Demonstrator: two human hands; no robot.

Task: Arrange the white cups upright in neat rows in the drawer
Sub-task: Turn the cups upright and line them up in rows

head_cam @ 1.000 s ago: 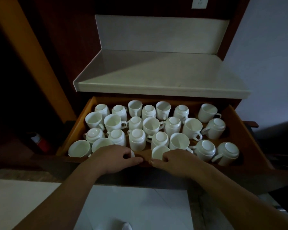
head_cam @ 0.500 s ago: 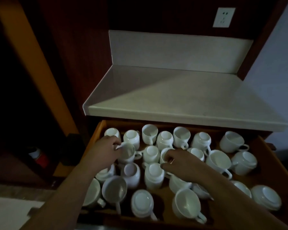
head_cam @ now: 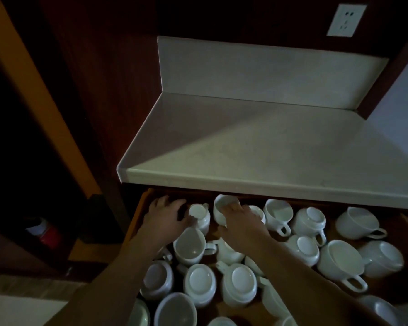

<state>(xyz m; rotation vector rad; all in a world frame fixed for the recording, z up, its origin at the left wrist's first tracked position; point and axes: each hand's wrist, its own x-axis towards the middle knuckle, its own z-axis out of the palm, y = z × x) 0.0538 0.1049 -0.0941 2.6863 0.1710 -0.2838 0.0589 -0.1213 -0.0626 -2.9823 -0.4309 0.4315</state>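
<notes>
Dim room, dark wood panelling; pale countertop [head_cam: 269,147] with matching backsplash [head_cam: 269,74] behind; wall socket [head_cam: 343,20] at top right; orange-brown post [head_cam: 40,95] slanting down the left; red-and-white container [head_cam: 45,234] low in the dark recess at left, too dim to name. Open wooden drawer [head_cam: 137,222] just under the countertop's front edge, that edge overhanging the drawer's far row. White cups [head_cam: 199,282] packed across the drawer in no clear rows; many base-up, some mouth-up, a few tilted, handles every way; most touching neighbours. Left hand [head_cam: 165,217] at the drawer's far left corner, fingers spread, thumb against a base-up cup [head_cam: 199,215]; anything under the palm hidden, so grip impossible to tell. Right hand [head_cam: 242,222] just beside, apart from the left, clamped on a mouth-up cup [head_cam: 223,208] at the far edge, fingertips over its rim, thumb on its near side. Little bare drawer floor: narrow gaps between cups near the middle, a dim bare patch toward the right side; near edge cut off by the frame.
</notes>
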